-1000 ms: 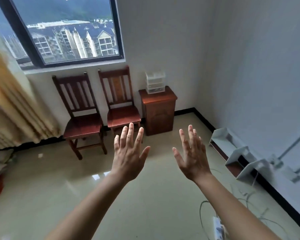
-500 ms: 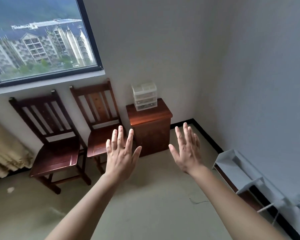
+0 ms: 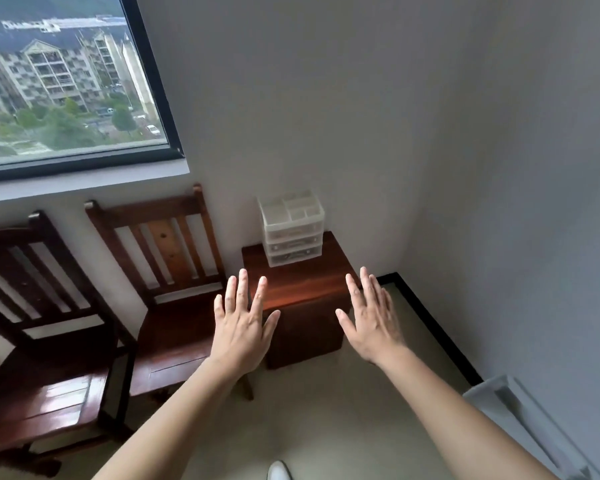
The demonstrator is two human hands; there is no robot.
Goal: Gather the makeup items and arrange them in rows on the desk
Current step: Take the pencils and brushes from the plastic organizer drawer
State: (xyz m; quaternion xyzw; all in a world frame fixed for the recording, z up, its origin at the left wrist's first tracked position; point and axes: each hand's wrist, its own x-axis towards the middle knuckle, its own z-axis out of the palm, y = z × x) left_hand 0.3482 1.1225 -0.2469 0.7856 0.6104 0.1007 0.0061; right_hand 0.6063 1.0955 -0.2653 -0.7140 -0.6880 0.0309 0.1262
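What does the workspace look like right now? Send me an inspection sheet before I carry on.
Surface: wooden cabinet in the corner; bare top in front of the organizer.
Job's things: clear drawer organizer stands at the back of the cabinet top, three drawers shut, open compartments on top; contents too small to tell. No makeup items laid out.
Clutter: nothing seen.
Grips: left hand and right hand both open, fingers spread, held in the air before the cabinet, holding nothing.
Cables: nothing seen.
Surroundings: wooden chair beside the cabinet, second chair further left, both under the window; white shelf-like object by the right wall.
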